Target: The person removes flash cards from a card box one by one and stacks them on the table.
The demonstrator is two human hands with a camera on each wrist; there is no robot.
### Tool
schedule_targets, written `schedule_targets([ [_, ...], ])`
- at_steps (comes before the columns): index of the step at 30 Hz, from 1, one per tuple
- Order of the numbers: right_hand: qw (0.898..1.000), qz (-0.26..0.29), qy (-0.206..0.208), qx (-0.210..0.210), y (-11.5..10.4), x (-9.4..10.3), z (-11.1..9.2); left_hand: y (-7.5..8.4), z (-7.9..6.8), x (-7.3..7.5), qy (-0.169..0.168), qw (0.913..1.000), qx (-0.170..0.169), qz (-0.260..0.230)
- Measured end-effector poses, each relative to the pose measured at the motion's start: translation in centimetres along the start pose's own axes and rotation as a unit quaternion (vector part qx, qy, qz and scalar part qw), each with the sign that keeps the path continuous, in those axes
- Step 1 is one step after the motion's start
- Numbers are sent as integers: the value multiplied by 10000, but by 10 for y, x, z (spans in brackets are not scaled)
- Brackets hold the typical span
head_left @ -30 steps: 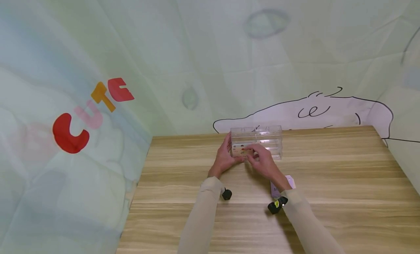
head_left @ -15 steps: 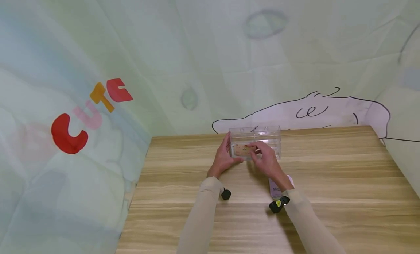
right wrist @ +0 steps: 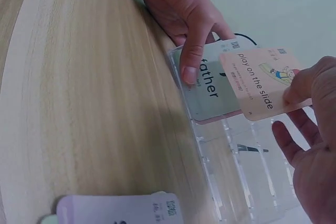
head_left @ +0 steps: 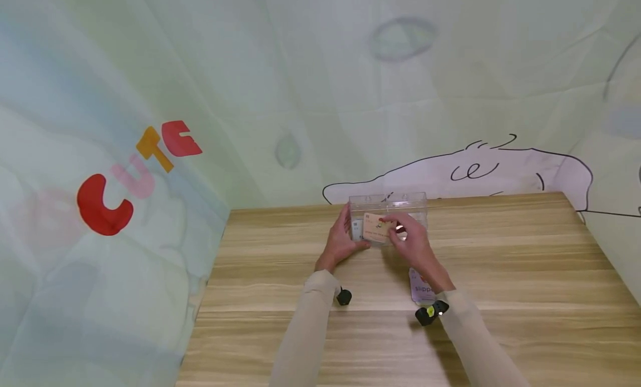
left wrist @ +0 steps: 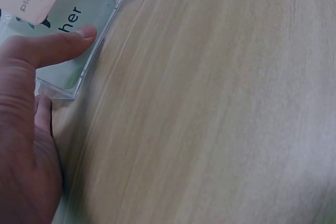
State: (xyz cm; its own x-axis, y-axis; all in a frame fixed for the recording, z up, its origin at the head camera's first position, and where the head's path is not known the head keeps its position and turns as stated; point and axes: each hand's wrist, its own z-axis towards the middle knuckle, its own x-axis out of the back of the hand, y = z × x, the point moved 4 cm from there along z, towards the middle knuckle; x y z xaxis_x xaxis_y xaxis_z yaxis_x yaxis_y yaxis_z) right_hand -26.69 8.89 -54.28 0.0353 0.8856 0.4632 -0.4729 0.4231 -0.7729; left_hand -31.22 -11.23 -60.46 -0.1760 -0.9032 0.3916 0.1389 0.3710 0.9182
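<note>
A clear plastic box (head_left: 414,201) with compartments stands near the table's back edge. My left hand (head_left: 338,243) holds its left end, thumb lying over a pale green card (right wrist: 211,95) that reads "father" and fingers at the box's side. That card sits in the left compartment, another card's pinkish edge behind it. Between thumb and fingers, my right hand (head_left: 414,243) pinches a peach card (right wrist: 258,88) reading "play on the slide". It is tilted in front of the green card, partly overlapping it. The right compartments of the box show no cards.
A purple card (head_left: 420,289), lettering partly covered by the right forearm, lies on the wooden table (head_left: 521,276); the right wrist view shows something pale green beneath it. A printed cloth (head_left: 300,109) hangs behind the table and along its left side.
My right hand has drawn the peach card out of the left compartment, toward me and to the right, uncovering the green card. The left hand stays on the box.
</note>
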Motion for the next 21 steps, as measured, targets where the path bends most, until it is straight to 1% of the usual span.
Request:
schedule_targets([
  [4,9998,123,-158,34,-4,5,-1,-1,1,0,44,10000,-84,3],
  [10,9991,-199,-360,100,-9,17,-4,-3,1,-1,9,10000,-17,88],
  [13,9987,-226,-440,129,-9,25,-7,-3,1,-1,8,9999,55,98],
  [21,9962,-189,-833,-148,-3,45,-24,-5,1,-1,16,9998,179,20],
])
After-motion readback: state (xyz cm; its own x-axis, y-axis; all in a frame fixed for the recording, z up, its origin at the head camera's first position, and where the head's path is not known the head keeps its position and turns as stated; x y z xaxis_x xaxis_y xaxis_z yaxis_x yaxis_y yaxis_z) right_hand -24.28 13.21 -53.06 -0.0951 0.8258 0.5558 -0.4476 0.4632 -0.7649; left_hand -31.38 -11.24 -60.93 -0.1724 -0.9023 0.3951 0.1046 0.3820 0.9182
